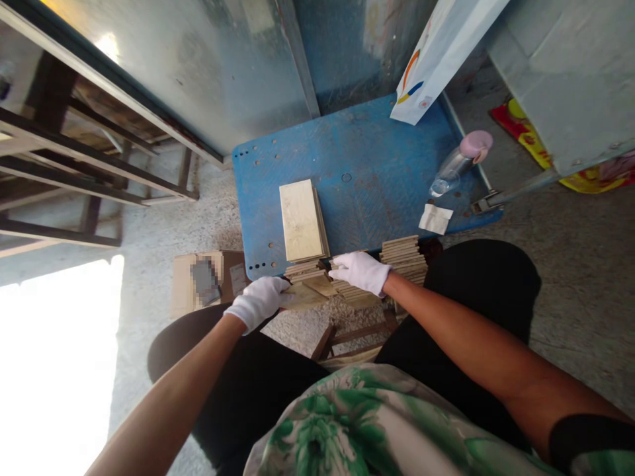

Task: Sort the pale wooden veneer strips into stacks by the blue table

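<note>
Both my hands wear white gloves. My left hand (258, 301) is closed on the near end of a thin wooden slat (307, 292) held just off the front edge of a blue platform (367, 165). My right hand (361, 271) rests curled on top of low stacks of thin wooden pieces (404, 254) at that front edge, its fingers touching the slat's far end. A neat taller stack of pale rectangular boards (301, 220) stands on the platform just beyond my hands.
A clear bottle with a pink cap (459, 162) and a folded white paper (435, 218) lie at the platform's right. A white bag (439, 53) leans at the back. A cardboard box (208, 281) sits on the floor left, near wooden racks (74, 152).
</note>
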Motion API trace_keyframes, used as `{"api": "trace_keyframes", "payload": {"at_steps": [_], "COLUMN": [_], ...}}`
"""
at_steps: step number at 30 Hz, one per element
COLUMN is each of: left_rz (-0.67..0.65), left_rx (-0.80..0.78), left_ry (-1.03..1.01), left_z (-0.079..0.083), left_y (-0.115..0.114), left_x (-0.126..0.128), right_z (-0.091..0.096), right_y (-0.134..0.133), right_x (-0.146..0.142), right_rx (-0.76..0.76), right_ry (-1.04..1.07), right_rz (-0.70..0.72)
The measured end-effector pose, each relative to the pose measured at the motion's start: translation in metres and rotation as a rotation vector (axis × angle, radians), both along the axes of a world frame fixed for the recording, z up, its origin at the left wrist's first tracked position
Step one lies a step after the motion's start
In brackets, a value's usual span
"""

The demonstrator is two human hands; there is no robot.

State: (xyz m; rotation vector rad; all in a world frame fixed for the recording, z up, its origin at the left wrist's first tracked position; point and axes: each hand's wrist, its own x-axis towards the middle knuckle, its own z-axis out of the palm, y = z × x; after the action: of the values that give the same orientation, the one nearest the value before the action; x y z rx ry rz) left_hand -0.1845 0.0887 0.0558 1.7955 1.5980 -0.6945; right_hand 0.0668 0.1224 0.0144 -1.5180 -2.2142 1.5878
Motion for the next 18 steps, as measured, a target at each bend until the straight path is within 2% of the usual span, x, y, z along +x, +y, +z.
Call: {"api": "trace_keyframes", "payload": {"at_steps": [3, 6, 9, 13, 18], "left_rz": [-0.118, -0.11, -0.075, -0.043, 0.0], "left_rx": [-0.045, -0.075, -0.093, -0.11, -0.09], "left_ry": [0.038, 0.075, 0.072, 0.061, 0.06], "left_z": [-0.035, -0.064, -0.086, -0.105, -0.114], "left_y": [-0.005, -0.008, -0.008, -0.006, -0.01], "left_x": [0.022, 0.035, 0.039, 0.038, 0.039], "right_z": [-0.002, -0.001, 0.003, 0.007, 0.006], "right_y": [0.0, 0.0, 0.001, 0.003, 0.003], "right_x": [0.001, 0.002, 0.001, 0.001, -0.001], "right_rx": [0.002, -0.004, 0.005, 0.015, -0.011], "right_ry": [0.0, -0.004, -0.018, -0.041, -0.051], "right_rz": [-0.026, -0.043, -0.024, -0.015, -0.021]}}
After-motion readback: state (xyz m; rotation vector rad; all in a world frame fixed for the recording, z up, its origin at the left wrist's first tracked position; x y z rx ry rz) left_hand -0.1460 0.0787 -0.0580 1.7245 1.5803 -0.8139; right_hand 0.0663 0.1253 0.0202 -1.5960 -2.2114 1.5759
